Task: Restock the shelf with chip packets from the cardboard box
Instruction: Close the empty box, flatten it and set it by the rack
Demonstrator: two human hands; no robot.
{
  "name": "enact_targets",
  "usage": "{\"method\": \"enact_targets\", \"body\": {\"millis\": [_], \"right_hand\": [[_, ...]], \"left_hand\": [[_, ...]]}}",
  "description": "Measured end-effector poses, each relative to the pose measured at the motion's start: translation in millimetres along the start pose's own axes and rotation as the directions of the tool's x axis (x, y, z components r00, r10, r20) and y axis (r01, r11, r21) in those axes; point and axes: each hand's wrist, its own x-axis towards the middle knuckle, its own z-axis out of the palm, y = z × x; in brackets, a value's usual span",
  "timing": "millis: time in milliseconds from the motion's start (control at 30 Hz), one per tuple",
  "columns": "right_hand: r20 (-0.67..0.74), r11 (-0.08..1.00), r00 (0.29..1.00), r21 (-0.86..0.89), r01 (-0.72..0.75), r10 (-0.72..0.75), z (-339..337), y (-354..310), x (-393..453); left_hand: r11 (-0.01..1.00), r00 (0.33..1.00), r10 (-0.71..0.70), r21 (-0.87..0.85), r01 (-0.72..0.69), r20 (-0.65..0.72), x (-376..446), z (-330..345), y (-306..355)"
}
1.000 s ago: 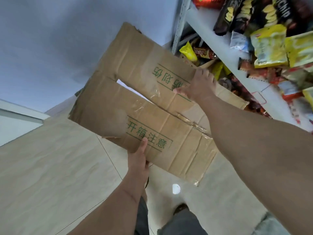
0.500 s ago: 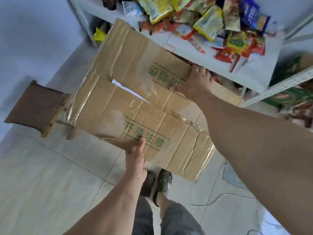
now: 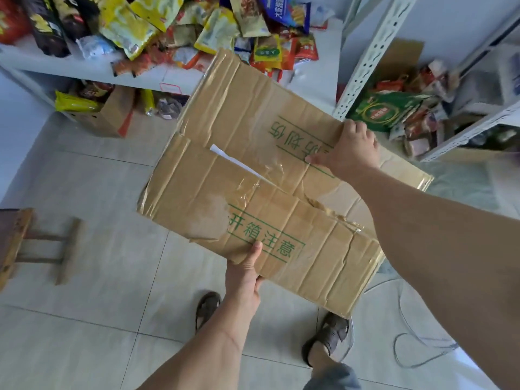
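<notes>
A worn cardboard box [image 3: 253, 170] with green printed characters and its top flaps closed hangs above the tiled floor, carried in both hands. My left hand [image 3: 244, 277] grips its near edge, thumb on top by the green print. My right hand [image 3: 351, 150] holds the far right edge, fingers curled over the rim. Its contents are hidden; only a white slip shows in the gap between the flaps. Just beyond the box is the white shelf [image 3: 84, 68], piled with several chip and snack packets [image 3: 129, 29].
A second white rack [image 3: 374, 52] at right holds a green packet [image 3: 385, 111] and more snacks. An open carton [image 3: 112, 114] sits under the shelf. A wooden stool [image 3: 17, 243] stands at left. A cable [image 3: 416, 342] lies on the floor by my sandalled feet [image 3: 329, 336].
The view has swung down and right, from the wall to the shelf front and the right rack. The box stays in both hands, now lower and nearer the shelf.
</notes>
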Motion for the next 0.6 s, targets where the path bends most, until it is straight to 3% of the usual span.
{"method": "enact_targets", "body": {"millis": [267, 600], "right_hand": [[0.021, 0.999, 0.999, 0.016, 0.030, -0.030, -44, 159, 38], [0.056, 0.999, 0.998, -0.046, 0.002, 0.000, -55, 282, 141]], "left_hand": [[0.999, 0.998, -0.033, 0.027, 0.034, -0.047, -34, 129, -109], [0.991, 0.994, -0.066, 0.108, 0.075, -0.088, -1, 271, -182]]}}
